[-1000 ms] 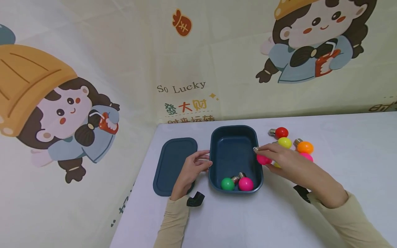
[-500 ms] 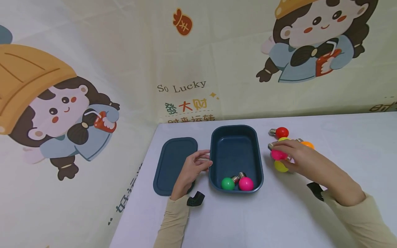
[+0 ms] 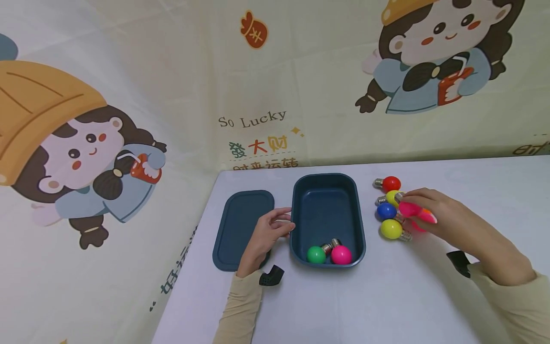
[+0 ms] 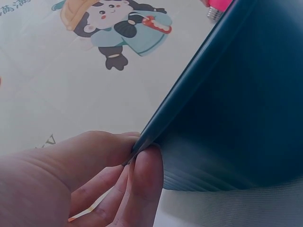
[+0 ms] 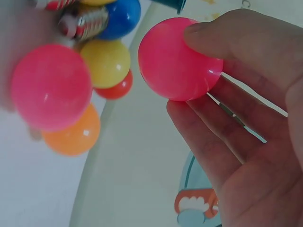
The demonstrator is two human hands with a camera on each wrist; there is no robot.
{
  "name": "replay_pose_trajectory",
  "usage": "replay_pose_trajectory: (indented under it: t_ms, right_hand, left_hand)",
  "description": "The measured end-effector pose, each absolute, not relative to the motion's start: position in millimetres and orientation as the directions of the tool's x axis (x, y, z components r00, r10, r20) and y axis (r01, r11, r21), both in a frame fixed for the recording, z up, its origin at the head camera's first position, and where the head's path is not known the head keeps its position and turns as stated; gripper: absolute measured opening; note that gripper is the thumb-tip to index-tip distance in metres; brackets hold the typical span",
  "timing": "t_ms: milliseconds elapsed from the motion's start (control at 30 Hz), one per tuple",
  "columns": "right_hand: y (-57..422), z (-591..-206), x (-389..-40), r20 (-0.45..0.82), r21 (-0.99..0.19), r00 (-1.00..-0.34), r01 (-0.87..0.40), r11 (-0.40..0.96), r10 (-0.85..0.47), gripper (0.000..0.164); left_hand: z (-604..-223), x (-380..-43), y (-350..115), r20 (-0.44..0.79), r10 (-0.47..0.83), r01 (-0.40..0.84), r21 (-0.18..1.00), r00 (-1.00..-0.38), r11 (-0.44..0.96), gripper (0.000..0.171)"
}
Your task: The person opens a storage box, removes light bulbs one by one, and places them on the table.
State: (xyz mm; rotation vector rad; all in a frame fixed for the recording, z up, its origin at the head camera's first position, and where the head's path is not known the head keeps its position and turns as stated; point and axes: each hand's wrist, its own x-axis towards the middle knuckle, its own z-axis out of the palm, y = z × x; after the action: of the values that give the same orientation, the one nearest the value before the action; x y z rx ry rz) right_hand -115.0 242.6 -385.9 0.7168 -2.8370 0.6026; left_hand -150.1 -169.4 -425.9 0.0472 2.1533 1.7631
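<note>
My right hand [image 3: 460, 224] pinches a pink light bulb [image 3: 410, 209] between thumb and fingertips, above the loose bulbs right of the box. The right wrist view shows its round pink globe [image 5: 175, 59] close up. My left hand [image 3: 267, 236] grips the left rim of the dark blue box [image 3: 326, 210], thumb on one side and fingers on the other. Inside the box, at the near end, lie a green bulb [image 3: 315, 255] and a pink bulb [image 3: 341, 255]. Another pink bulb [image 5: 52, 87] lies on the table, mostly behind my right hand in the head view.
Right of the box are a red bulb [image 3: 391, 184], a blue bulb [image 3: 386, 211], a yellow bulb [image 3: 391, 229], a second yellow bulb [image 3: 393, 196] and an orange bulb [image 5: 73, 130]. The box's flat lid [image 3: 242, 229] lies at left, partly under my left forearm.
My right hand has carried the pink bulb rightward, from beside the box's right rim to over the loose bulbs. The blue bulb has come into view. My left hand has stayed put.
</note>
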Motion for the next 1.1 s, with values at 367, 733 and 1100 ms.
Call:
replay_pose_trajectory:
  t_ms: [367, 733, 1100]
  right_hand:
    - [265.9, -395.1, -115.4, 0.292, -0.31, -0.876, -0.466, 0.828, -0.384, 0.061]
    - [284.7, -404.8, -112.0, 0.309, -0.273, -0.882, -0.441, 0.855, -0.356, 0.059]
    - [295.1, -414.5, -112.2, 0.312, -0.266, -0.898, -0.396, 0.879, -0.31, 0.057]
  left_hand:
    - [-429.2, -147.6, -170.0, -0.228, 0.237, -0.18, 0.962, -0.944, 0.207, 0.051]
    - [-430.8, -146.8, -171.4, -0.222, 0.232, -0.173, 0.961, -0.947, 0.215, 0.05]
    - [-428.6, -149.1, -172.0, -0.247, 0.265, -0.196, 0.959, -0.932, 0.203, 0.053]
